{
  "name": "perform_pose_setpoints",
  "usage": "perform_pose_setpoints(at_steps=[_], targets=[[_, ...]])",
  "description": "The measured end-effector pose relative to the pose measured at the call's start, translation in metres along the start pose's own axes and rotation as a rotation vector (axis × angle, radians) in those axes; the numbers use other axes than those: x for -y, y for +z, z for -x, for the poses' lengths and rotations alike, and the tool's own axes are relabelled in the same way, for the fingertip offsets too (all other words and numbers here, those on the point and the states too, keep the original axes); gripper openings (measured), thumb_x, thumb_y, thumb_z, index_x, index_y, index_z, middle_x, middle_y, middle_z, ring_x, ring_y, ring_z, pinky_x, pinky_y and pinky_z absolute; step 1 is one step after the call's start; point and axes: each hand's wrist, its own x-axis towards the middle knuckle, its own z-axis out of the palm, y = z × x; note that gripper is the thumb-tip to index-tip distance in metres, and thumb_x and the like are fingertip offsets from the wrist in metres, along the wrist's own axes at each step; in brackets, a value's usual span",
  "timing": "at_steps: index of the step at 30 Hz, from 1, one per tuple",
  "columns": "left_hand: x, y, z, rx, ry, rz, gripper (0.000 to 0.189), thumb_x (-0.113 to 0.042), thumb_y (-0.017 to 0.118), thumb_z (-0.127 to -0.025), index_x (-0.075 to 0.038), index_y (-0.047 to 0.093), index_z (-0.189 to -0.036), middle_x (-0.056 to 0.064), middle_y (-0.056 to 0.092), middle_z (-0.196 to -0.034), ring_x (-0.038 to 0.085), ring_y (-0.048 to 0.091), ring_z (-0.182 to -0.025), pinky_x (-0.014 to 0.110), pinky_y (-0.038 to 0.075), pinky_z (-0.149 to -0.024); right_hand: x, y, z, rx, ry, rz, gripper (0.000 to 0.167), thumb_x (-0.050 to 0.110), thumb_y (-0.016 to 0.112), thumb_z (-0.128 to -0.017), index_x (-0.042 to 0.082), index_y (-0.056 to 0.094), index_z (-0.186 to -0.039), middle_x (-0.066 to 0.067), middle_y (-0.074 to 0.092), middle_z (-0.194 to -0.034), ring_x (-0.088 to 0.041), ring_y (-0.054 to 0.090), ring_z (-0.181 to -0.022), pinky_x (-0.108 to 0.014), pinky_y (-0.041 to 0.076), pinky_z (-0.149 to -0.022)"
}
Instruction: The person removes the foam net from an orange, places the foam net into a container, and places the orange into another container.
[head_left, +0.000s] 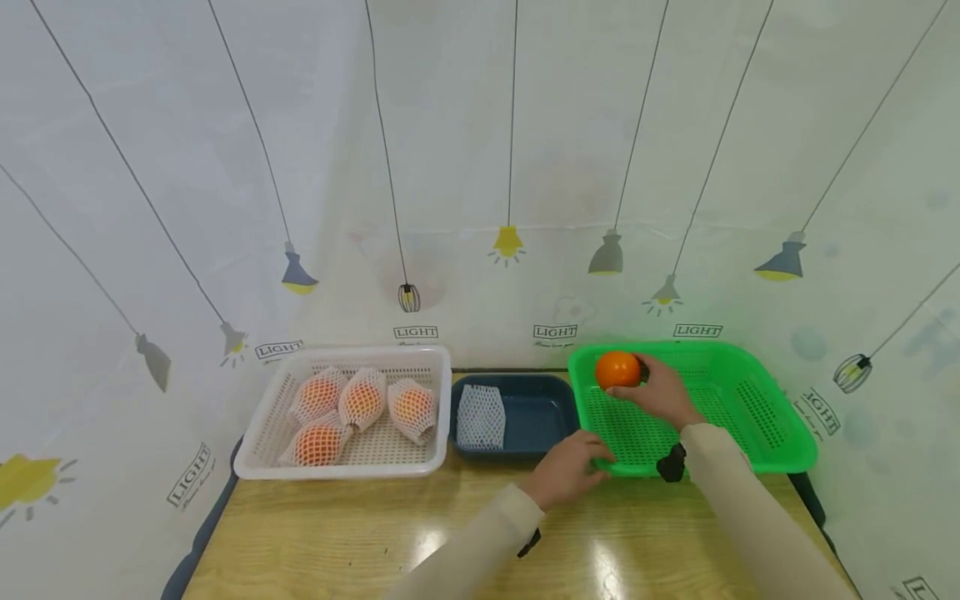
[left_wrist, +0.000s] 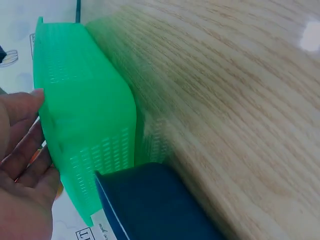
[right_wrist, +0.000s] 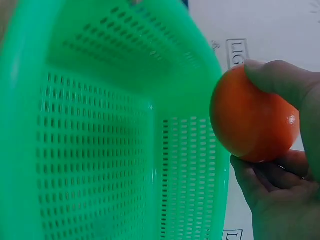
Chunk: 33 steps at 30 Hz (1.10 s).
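My right hand (head_left: pixel 662 392) holds a bare, glossy orange (head_left: pixel 618 370) above the far left part of the green basket (head_left: pixel 806 450). In the right wrist view, the thumb lies on one side of the orange (right_wrist: pixel 252 117) and the fingers on the other. At the green basket's near left corner, my left hand (head_left: pixel 567 471) has loosely bent fingers. Its thumb (left_wrist: pixel 36 96) touches the basket rim in the left wrist view, and it holds nothing that I can see. No fruit shows inside the green basket.
A white basket (head_left: pixel 337 472) on the left holds several oranges (head_left: pixel 363 400) in white foam nets. Between the two baskets sits a dark blue tray (head_left: pixel 536 417) with a white foam net (head_left: pixel 482 417) in it. All stand on a wooden table (head_left: pixel 337 533) against a patterned curtain.
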Motion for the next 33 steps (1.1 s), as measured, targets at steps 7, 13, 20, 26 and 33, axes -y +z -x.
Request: perform_pose_setpoints(at_steps=[7, 13, 20, 26, 33], targets=[[0.0, 0.004, -0.001, -0.071, -0.009, -0.022, 0.019, -0.022, 0.076, -0.094, -0.022, 0.078, -0.113, -0.01, 0.073, -0.115, 0.005, 0.064, -0.114, 0.013, 0.051, -0.097, -0.008, 0.008, -0.026, 0.036, -0.035, 0.171, 0.085, 0.034, 0.083, -0.084, -0.009, 0.044, -0.147, -0.031, 0.058, -0.138, -0.046, 0.062, -0.117, -0.059, 0.055, -0.093], [-0.002, 0.007, -0.001, -0.116, -0.03, -0.019, 0.017, -0.019, 0.077, -0.093, -0.024, 0.08, -0.109, -0.012, 0.074, -0.11, 0.004, 0.065, -0.109, 0.012, 0.05, -0.097, -0.019, 0.016, -0.044, 0.087, -0.062, 0.27, 0.076, 0.025, 0.087, -0.078, -0.014, 0.053, -0.134, -0.03, 0.065, -0.121, -0.042, 0.066, -0.103, -0.056, 0.056, -0.087], [-0.006, 0.01, -0.003, -0.147, -0.074, -0.003, 0.017, -0.017, 0.079, -0.091, -0.026, 0.08, -0.106, -0.013, 0.074, -0.108, 0.003, 0.065, -0.106, 0.012, 0.051, -0.095, -0.026, 0.023, -0.057, 0.13, -0.001, 0.311, 0.074, 0.026, 0.09, -0.074, -0.014, 0.056, -0.127, -0.029, 0.067, -0.111, -0.039, 0.065, -0.095, -0.052, 0.057, -0.08], [-0.007, 0.01, -0.004, -0.152, -0.084, -0.002, 0.015, -0.019, 0.078, -0.092, -0.027, 0.08, -0.105, -0.013, 0.074, -0.108, 0.003, 0.065, -0.105, 0.012, 0.051, -0.095, -0.036, 0.037, -0.065, 0.152, 0.004, 0.323, 0.062, 0.028, 0.089, -0.074, -0.009, 0.061, -0.115, -0.023, 0.068, -0.102, -0.033, 0.064, -0.087, -0.046, 0.055, -0.073], [-0.005, 0.009, -0.003, -0.152, -0.082, 0.008, 0.014, -0.021, 0.077, -0.093, -0.026, 0.08, -0.105, -0.013, 0.074, -0.108, 0.003, 0.065, -0.104, 0.011, 0.051, -0.094, -0.036, 0.046, -0.067, 0.141, -0.032, 0.352, 0.077, 0.033, 0.089, -0.075, -0.014, 0.056, -0.125, -0.029, 0.066, -0.11, -0.039, 0.065, -0.094, -0.052, 0.057, -0.08]])
